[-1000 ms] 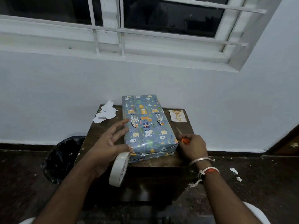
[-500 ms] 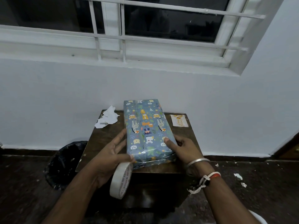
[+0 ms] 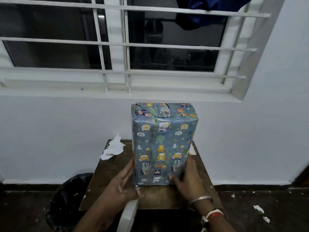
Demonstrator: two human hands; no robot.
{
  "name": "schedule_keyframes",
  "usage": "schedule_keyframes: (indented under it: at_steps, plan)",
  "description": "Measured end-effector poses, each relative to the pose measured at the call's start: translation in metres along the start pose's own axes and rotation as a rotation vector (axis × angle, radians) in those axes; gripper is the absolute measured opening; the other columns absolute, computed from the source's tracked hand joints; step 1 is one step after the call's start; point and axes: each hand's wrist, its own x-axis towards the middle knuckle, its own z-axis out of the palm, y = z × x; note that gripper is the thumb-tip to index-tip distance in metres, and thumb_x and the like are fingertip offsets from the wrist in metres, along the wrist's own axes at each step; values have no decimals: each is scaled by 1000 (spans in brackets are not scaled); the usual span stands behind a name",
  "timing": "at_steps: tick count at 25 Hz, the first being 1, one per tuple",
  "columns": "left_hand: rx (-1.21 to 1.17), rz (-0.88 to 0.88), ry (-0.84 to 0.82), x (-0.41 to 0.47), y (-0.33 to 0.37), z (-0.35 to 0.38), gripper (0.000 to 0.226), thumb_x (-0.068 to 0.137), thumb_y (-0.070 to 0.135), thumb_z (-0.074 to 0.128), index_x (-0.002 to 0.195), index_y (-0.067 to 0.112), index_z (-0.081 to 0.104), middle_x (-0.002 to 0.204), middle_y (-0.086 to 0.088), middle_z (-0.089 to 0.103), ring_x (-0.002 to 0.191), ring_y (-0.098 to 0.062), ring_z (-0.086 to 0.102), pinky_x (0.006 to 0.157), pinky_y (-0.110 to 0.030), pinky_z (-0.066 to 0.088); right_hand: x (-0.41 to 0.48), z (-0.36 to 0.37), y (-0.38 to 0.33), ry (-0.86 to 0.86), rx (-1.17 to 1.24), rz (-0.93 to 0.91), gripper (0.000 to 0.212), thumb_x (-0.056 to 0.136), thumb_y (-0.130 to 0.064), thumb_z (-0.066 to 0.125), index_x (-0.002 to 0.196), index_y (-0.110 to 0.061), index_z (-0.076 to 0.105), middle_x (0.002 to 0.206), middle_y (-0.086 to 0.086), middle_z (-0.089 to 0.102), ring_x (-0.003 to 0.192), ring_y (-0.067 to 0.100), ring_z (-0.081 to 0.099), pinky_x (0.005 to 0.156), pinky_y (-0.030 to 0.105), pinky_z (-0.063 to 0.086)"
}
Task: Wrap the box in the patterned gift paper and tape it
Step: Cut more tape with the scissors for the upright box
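Box: we see the box (image 3: 161, 148) standing upright on one end on the worktop (image 3: 158, 197), near its middle. Its folded end flaps face up at the top.
Gift paper: the blue gift paper (image 3: 180, 131) with small animals covers every side we can see.
Left hand: our left hand (image 3: 121, 186) lies against the box's lower left side, with the fingers (image 3: 129, 168) straight and flat on the paper and the thumb by the bottom corner.
Tape roll: a white tape roll (image 3: 127, 216) hangs just under the left hand, past the worktop's near edge. We cannot tell how it is held.
Right hand: our right hand (image 3: 189, 181) grasps the box's lower right side — thumb on the front face, fingers round the side.
Wrist: a metal bangle (image 3: 199, 199) and a white-and-red thread band (image 3: 212, 216) sit on the right wrist.
Paper scraps: torn white paper scraps (image 3: 113, 148) lie at the worktop's far left corner, apart from the box.
Card: a small card (image 3: 192, 150) shows just behind the box's right edge.
Bin: a black bin (image 3: 66, 198) stands on the floor, left of the worktop.
Floor: white paper bits (image 3: 258, 209) lie on the dark floor at right.
Window: a white barred window (image 3: 117, 46) is above — a blue cloth (image 3: 209, 12) hangs at its top right.
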Motion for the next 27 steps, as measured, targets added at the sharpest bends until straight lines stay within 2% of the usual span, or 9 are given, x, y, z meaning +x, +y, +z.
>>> schedule_keyframes:
  at_steps: [5, 10, 14, 17, 19, 21, 23, 25, 27]
  plan:
    - [35, 12, -60, 4, -3, -3, 107, 69, -11, 77, 154, 33, 30, 150, 28, 48, 141, 9, 38, 91, -28, 53, 6, -5, 2, -44, 105, 0, 95, 75, -35, 87, 152, -35, 31, 145, -14, 47, 134, 9, 50, 109, 37, 49]
    - [21, 38, -31, 5, -3, -2, 109, 62, -6, 81, 152, 33, 34, 146, 30, 51, 136, 12, 43, 86, -27, 55, 7, -23, -16, -39, 246, -11, 74, 78, -29, 89, 136, -37, 45, 130, -22, 61, 115, -8, 60, 81, 7, 51]
    - [7, 68, 43, 5, -1, 0, 105, 64, -8, 80, 152, 32, 37, 149, 24, 51, 138, 10, 42, 80, -29, 58, 3, -23, -22, -26, 262, -28, 80, 77, -36, 90, 141, -37, 43, 134, -20, 60, 116, -5, 60, 84, 8, 52]
    - [-3, 77, 99, 2, 2, 1, 108, 61, -4, 81, 153, 32, 36, 152, 16, 51, 139, 8, 43, 79, -23, 57, 0, -25, -21, -2, 253, -48, 96, 74, -47, 89, 151, -42, 31, 145, -16, 49, 128, 6, 56, 98, 26, 56]
    - [-10, 65, 171, -1, 1, 0, 107, 56, -1, 81, 149, 33, 42, 151, 8, 50, 142, -2, 42, 74, -21, 58, -2, -29, -20, 39, 239, -30, 107, 69, -60, 86, 154, -46, 23, 149, -13, 41, 135, 11, 48, 106, 40, 53]
    - [-23, 56, 255, -8, -1, 0, 100, 48, 7, 87, 137, 33, 51, 145, -3, 53, 142, -20, 45, 72, -24, 59, -6, -34, -19, 123, 174, -10, 109, 66, -68, 83, 154, -43, 24, 145, -10, 41, 133, 2, 42, 106, 37, 49]
    - [-32, 66, 310, -22, 3, 6, 88, 44, 15, 89, 124, 31, 55, 138, -8, 56, 129, -35, 57, 71, -25, 59, -19, -42, -30, 231, 144, -21, 94, 67, -67, 81, 143, -36, 37, 131, -8, 46, 113, -10, 44, 94, 24, 47]
    - [-5, 78, 325, -34, 8, 19, 70, 57, 3, 88, 111, 36, 58, 130, -2, 60, 94, -26, 69, 74, -28, 58, -34, -45, -41, 324, 106, -67, 70, 69, -66, 76, 122, -31, 45, 112, -11, 49, 102, -5, 50, 81, 20, 46]
    - [16, 96, 299, -44, 11, 33, 60, 73, -10, 81, 106, 35, 58, 123, 7, 63, 69, -21, 65, 77, -35, 54, -49, -40, -49, 344, 84, -151, 51, 77, -54, 80, 110, -30, 48, 98, -12, 50, 89, 6, 54, 73, 22, 46]
